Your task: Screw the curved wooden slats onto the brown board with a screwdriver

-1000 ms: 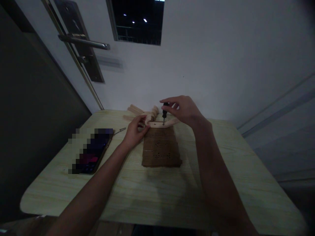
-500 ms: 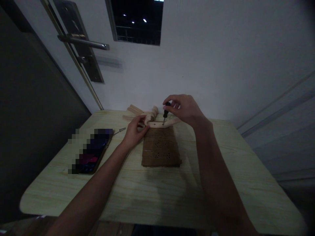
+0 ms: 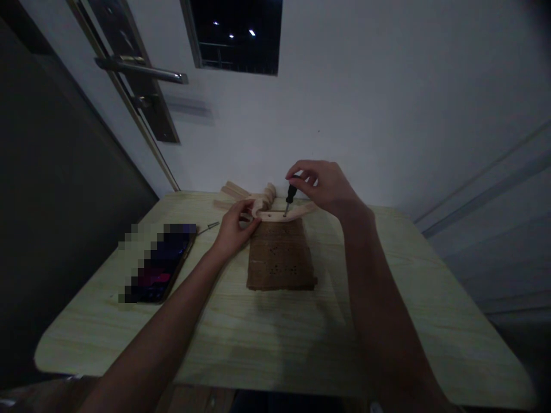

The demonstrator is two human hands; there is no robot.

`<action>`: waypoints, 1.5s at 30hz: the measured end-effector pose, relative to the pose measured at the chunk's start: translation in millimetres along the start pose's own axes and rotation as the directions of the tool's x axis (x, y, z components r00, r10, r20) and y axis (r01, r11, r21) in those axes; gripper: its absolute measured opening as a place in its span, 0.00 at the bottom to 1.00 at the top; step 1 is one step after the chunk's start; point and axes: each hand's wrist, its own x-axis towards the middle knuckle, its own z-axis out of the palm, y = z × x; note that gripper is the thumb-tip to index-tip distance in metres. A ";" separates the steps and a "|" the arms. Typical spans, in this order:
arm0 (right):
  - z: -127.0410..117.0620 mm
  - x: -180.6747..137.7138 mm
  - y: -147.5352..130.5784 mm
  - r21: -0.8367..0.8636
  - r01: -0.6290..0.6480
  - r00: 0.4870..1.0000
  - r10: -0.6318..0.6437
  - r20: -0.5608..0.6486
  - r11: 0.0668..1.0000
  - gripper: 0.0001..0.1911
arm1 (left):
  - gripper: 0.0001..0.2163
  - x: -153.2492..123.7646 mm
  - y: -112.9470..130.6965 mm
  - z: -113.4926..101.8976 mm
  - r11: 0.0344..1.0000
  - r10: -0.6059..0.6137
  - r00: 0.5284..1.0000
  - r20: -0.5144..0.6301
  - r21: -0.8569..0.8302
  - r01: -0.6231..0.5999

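Here, the right hand [image 3: 325, 184] pinches a black-handled screwdriver [image 3: 292, 191], its tip indistinct. The left hand [image 3: 235, 230] grips a curved wooden piece [image 3: 276, 217].

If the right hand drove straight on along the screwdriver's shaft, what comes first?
The pale wooden piece, around its right hole, just below the screwdriver; depth is unclear, so the tip may be touching it.

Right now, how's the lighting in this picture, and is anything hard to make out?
Head view: dim light, soft shadows on the table; head view: glint along the door handle, bright dots in the dark window; head view: coarse squares cover part of the phone, screwdriver tip indistinct.
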 end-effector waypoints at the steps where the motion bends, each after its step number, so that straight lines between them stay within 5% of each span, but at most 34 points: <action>1: -0.2 0.6 -0.7 -0.010 -0.002 1.000 0.002 -0.006 1.000 0.08 | 0.18 0.0 0.7 -0.2 1.000 -0.001 1.000 0.003 0.005 0.001; 12: 1.7 -4.5 11.7 0.015 0.029 1.000 -0.028 -0.008 0.999 0.17 | 0.18 -0.5 -1.9 0.9 1.000 0.010 1.000 -0.007 -0.002 -0.010; 29: 3.6 1.5 4.7 -0.051 -0.047 0.999 0.047 -0.002 0.998 0.12 | 0.18 1.6 -3.7 2.0 1.000 0.029 1.000 -0.005 -0.006 -0.029; 35: 4.4 3.2 -1.9 -0.031 0.014 0.998 -0.013 0.054 0.999 0.08 | 0.18 2.8 -8.2 2.9 1.000 0.029 1.000 -0.008 0.009 -0.029; 45: 1.5 -2.0 10.7 -0.051 0.027 0.999 -0.026 0.020 0.998 0.18 | 0.18 2.0 -3.6 1.5 1.000 0.014 1.000 -0.012 -0.006 -0.015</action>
